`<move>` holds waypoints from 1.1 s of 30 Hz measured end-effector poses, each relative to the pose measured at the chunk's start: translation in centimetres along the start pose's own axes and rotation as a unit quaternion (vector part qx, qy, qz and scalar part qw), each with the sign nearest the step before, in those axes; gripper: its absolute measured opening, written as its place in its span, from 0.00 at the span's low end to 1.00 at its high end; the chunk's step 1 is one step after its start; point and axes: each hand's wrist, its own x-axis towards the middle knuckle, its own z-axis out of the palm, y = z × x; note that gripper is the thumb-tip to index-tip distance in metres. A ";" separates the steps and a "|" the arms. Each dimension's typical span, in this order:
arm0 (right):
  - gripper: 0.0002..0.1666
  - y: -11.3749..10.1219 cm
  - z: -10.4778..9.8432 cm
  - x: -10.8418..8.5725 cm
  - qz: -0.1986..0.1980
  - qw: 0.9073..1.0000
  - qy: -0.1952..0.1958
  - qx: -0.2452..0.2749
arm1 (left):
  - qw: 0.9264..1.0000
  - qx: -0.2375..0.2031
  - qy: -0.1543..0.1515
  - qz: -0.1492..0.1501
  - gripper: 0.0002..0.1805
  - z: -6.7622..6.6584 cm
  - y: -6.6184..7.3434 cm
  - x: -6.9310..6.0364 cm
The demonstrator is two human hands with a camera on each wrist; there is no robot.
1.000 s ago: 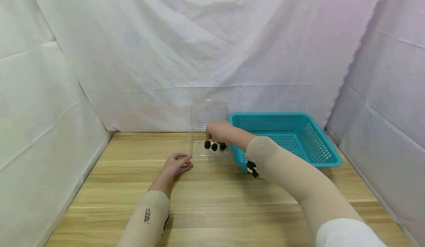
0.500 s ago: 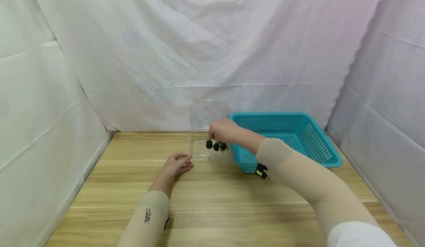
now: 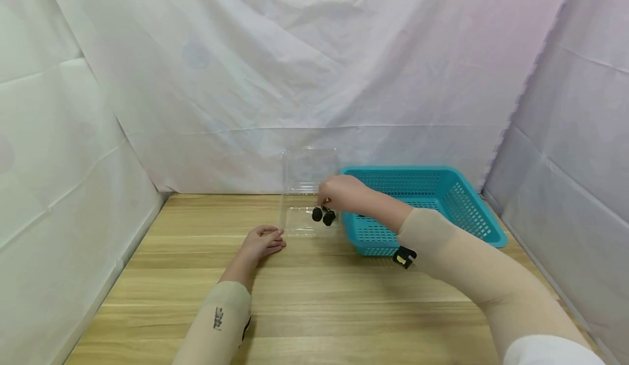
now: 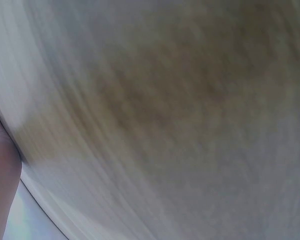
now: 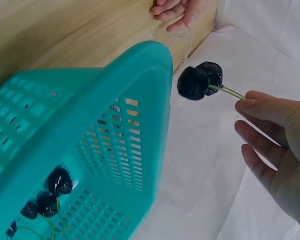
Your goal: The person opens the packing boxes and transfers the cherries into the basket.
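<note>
My right hand (image 3: 344, 191) pinches thin green stems between thumb and fingertips. From these hang dark cherries (image 5: 192, 82), at least two, pressed close together; whether another is behind them I cannot tell. In the head view they are over the right part of a clear plastic box (image 3: 296, 226), whose see-through lid (image 3: 309, 166) stands raised at the back. My left hand (image 3: 262, 243) rests on the table with relaxed fingers, its tips at the box's near left corner; contact is unclear. More dark cherries (image 5: 47, 202) with stems lie inside the turquoise basket (image 5: 162, 70).
The basket stands right of the box, close beside it, with my right forearm crossing its near left side. White cloth (image 3: 245, 81) hangs behind and at both sides of the wooden table (image 3: 334, 310). The left wrist view mostly shows blurred tabletop.
My right hand and the cherries have moved to the right, toward the basket. Three dark cherries showed below the hand earlier; two show now in the head view. My left hand has stayed put.
</note>
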 end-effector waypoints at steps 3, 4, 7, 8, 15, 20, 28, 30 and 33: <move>0.10 0.1 -0.3 -0.9 -0.024 0.999 0.022 -0.015 | 1.000 0.001 -0.002 0.001 0.24 0.0 -0.1 -0.1; 0.09 0.2 -0.4 -1.2 -0.032 0.999 0.032 -0.017 | 1.000 0.001 -0.003 0.000 0.24 0.0 -0.1 -0.1; 0.07 0.6 -0.9 -2.2 -0.048 0.997 0.055 -0.020 | 1.000 0.001 -0.002 -0.005 0.24 0.2 0.0 -0.2; 0.07 0.7 -1.0 -2.5 -0.052 0.997 0.062 -0.020 | 1.000 0.002 -0.001 -0.006 0.24 0.2 0.0 -0.3; 0.07 1.8 -1.7 -4.2 -0.066 0.993 0.100 -0.016 | 1.000 0.000 0.008 -0.011 0.25 0.3 0.5 -0.6; 0.07 2.4 -2.0 -5.3 -0.057 0.994 0.097 -0.010 | 1.000 0.003 0.004 -0.008 0.25 0.3 0.7 -0.8; 0.07 3.3 -2.1 -6.9 -0.045 0.996 0.082 -0.003 | 1.000 0.002 0.004 -0.004 0.25 0.4 0.5 -0.6; 0.07 3.5 -2.0 -7.2 -0.044 0.996 0.077 -0.005 | 1.000 0.001 0.004 -0.004 0.25 0.3 0.4 -0.6; 0.07 3.9 -1.9 -7.6 -0.044 0.997 0.066 -0.011 | 1.000 0.001 0.000 -0.003 0.25 0.3 0.4 -0.6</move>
